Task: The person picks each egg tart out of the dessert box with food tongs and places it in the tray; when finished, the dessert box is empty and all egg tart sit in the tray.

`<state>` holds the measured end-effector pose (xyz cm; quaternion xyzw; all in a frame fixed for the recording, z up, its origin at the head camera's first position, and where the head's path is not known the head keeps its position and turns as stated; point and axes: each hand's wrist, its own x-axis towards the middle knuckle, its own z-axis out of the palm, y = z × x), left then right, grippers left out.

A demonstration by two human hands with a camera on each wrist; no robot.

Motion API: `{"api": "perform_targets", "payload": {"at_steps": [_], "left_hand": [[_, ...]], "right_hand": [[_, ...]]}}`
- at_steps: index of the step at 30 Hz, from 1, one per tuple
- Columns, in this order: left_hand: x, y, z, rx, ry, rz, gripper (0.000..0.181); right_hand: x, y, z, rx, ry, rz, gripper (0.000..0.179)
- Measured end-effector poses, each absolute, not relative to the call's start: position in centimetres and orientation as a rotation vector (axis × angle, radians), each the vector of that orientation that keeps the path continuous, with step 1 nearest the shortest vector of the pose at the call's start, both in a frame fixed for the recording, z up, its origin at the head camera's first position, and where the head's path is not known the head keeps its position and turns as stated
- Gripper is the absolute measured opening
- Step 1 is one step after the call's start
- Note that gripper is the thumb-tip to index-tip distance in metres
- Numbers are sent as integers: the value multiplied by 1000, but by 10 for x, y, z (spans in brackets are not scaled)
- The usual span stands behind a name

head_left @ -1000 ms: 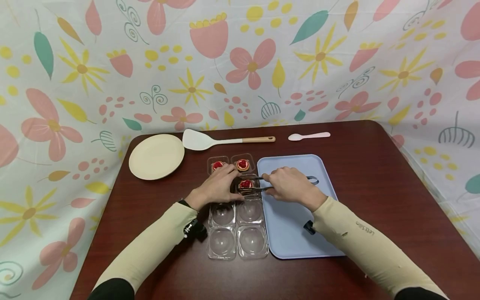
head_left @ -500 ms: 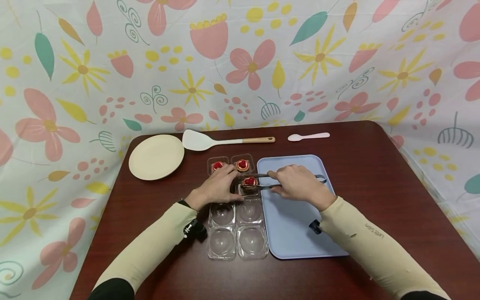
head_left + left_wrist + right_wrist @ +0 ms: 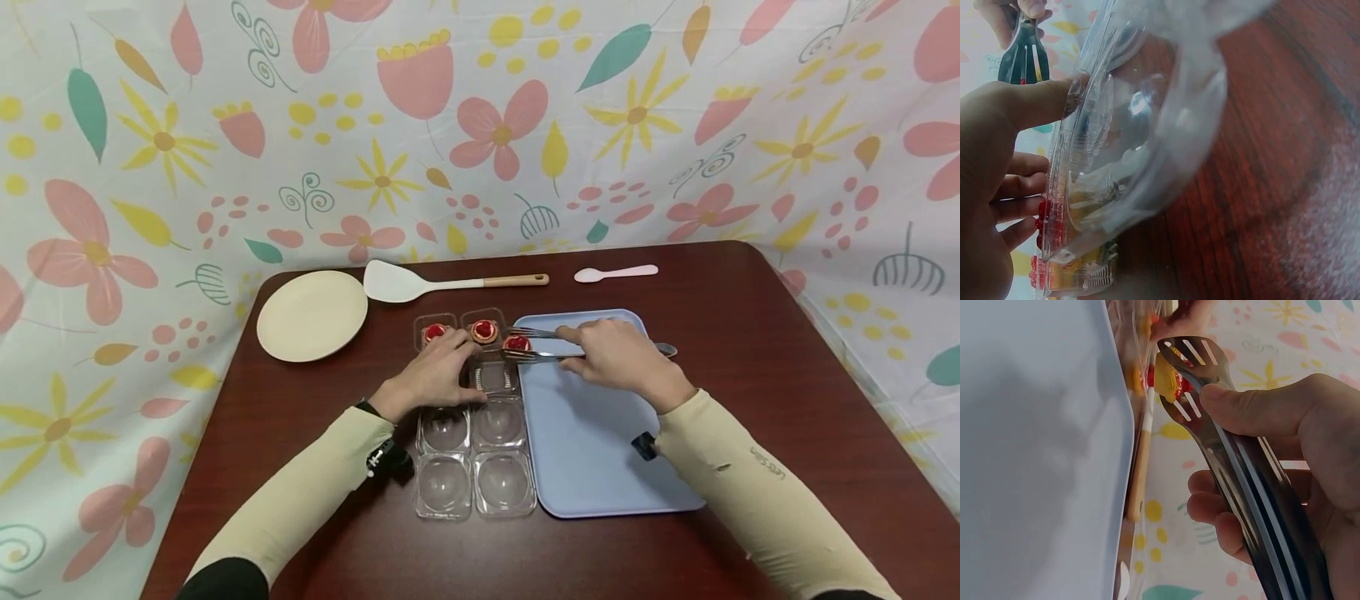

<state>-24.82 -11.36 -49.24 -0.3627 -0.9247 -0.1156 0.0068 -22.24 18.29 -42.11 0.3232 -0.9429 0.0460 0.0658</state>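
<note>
My right hand (image 3: pixel 618 354) holds metal slotted tongs (image 3: pixel 1260 506), thumb on one arm and fingers on the other. Between their tips is a red-topped tart (image 3: pixel 1167 378), over the blue tray's (image 3: pixel 585 425) upper left corner. My left hand (image 3: pixel 438 367) lies over the clear plastic box (image 3: pixel 1129 144), thumb and fingers spread, fingertips touching its edge. Two more tarts show in the box's back compartments, the right tart (image 3: pixel 484 331) fully and the left tart (image 3: pixel 433 333) partly behind my fingers. Beneath my left fingertips, one compartment (image 3: pixel 495 377) holds no tart.
The box's open lid (image 3: pixel 504 483) lies toward me, beside the tray's left edge. A cream plate (image 3: pixel 312 317) is at the back left. Behind the box lie a white spatula (image 3: pixel 397 282) with a wooden handle and a pink spoon (image 3: pixel 617 272).
My right hand has moved right and back with the tongs. The tart has come out of its compartment and over the tray's corner. My left hand has stayed put.
</note>
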Motion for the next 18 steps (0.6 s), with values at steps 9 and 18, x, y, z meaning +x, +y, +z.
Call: {"api": "perform_targets", "payload": {"at_steps": [9, 18], "left_hand": [[-247, -114, -492, -1120, -2902, -371, 79], [-247, -113, -492, -1128, -2892, -383, 77]], "right_hand": [[-227, 200, -424, 900, -2891, 193, 44], [-227, 217, -429, 787, -2976, 246, 44]]}}
